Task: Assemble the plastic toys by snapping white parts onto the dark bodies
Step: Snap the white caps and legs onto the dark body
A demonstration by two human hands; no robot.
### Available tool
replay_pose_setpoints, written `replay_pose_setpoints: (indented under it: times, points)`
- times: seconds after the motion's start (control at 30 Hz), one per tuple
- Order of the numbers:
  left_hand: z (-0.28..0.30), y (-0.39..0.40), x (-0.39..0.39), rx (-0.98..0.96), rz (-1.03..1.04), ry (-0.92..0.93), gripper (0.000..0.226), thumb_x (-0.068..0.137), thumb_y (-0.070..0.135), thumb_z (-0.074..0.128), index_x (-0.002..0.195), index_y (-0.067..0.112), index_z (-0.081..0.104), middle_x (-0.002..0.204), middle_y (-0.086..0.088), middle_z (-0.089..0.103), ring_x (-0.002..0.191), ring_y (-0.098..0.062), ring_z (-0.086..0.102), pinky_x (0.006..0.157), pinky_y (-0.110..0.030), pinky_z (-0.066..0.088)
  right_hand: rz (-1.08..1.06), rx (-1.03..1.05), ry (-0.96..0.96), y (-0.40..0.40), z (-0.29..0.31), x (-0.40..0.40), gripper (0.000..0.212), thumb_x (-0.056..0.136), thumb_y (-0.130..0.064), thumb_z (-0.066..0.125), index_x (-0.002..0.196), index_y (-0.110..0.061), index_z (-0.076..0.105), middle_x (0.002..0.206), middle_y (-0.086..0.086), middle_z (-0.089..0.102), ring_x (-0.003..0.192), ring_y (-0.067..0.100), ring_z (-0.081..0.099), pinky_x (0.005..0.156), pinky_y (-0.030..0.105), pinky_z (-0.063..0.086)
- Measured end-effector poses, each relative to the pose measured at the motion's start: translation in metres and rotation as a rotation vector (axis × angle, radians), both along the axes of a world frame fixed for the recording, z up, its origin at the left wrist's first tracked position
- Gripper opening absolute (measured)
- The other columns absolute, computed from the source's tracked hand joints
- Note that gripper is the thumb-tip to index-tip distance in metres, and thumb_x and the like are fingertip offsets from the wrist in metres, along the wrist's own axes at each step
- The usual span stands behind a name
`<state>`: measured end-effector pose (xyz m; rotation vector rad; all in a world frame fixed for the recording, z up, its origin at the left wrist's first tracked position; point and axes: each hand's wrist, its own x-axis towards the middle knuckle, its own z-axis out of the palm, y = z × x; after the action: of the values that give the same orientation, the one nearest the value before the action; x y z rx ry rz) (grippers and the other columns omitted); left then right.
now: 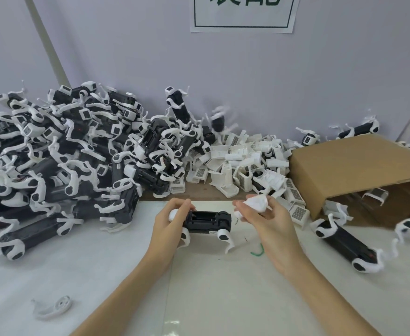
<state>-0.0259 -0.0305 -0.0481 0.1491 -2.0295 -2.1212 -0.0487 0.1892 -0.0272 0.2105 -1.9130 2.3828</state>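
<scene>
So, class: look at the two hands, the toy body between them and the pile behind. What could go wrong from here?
1. The left hand grips the dark body only at one end, so it may twist when the white part held by the right hand is pressed on.
2. The pile of finished toys slopes toward the work spot; a knock could slide some down.
3. The loose white leg near the front edge could be swept off.
</scene>
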Motion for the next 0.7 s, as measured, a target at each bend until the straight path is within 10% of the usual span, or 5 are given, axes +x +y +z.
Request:
replay_pose_setpoints:
  times: [0.1, 0.23, 0.43, 0.7]
  points:
    - [0.002, 0.001, 0.003, -0.013, -0.021, 0.023, 0.034, 0.101, 0.054, 0.062, 0.095, 0.021, 0.065, 0.089, -0.003, 0.061, 0.061, -0.015, 0.051, 0.049, -0.025, 0.035, -0.052, 0.352, 0.224, -0.005, 0.001, 0.007, 0.024, 0.088, -0.039, 0.082, 0.107, -0.027, 0.073, 0.09, -0.003, 0.073, 0.079, 0.013, 0.064, 0.074, 0.021, 0.052]
    - [0.004, 0.005, 0.009, -0.085, -0.069, 0.11, 0.042, 0.106, 0.058, 0.054, 0.102, 0.017, 0.062, 0.086, -0.005, 0.061, 0.057, -0.018, 0.051, 0.047, -0.025, 0.036, -0.067, 0.759, 0.48, -0.016, -0.005, 0.018, 0.057, 0.083, -0.065, 0.067, 0.126, -0.027, 0.073, 0.118, -0.005, 0.058, 0.112, 0.012, 0.056, 0.095, 0.016, 0.044]
    - [0.009, 0.012, 0.015, -0.159, -0.089, 0.219, 0.039, 0.105, 0.054, 0.047, 0.106, 0.017, 0.062, 0.088, -0.001, 0.065, 0.065, -0.014, 0.06, 0.051, -0.026, 0.044, -0.025, 0.949, 0.597, -0.026, -0.005, 0.023, 0.053, 0.089, -0.062, 0.066, 0.128, -0.027, 0.068, 0.114, -0.014, 0.068, 0.109, 0.009, 0.054, 0.093, 0.04, 0.048]
    - [0.007, 0.016, 0.015, -0.229, -0.073, 0.289, 0.023, 0.105, 0.035, 0.049, 0.108, 0.017, 0.063, 0.097, 0.006, 0.068, 0.086, -0.01, 0.067, 0.068, -0.021, 0.052, 0.015, 1.061, 0.567, -0.023, -0.001, 0.026, 0.063, 0.095, -0.074, 0.042, 0.131, -0.026, 0.063, 0.118, -0.017, 0.066, 0.109, 0.007, 0.048, 0.095, 0.035, 0.041]
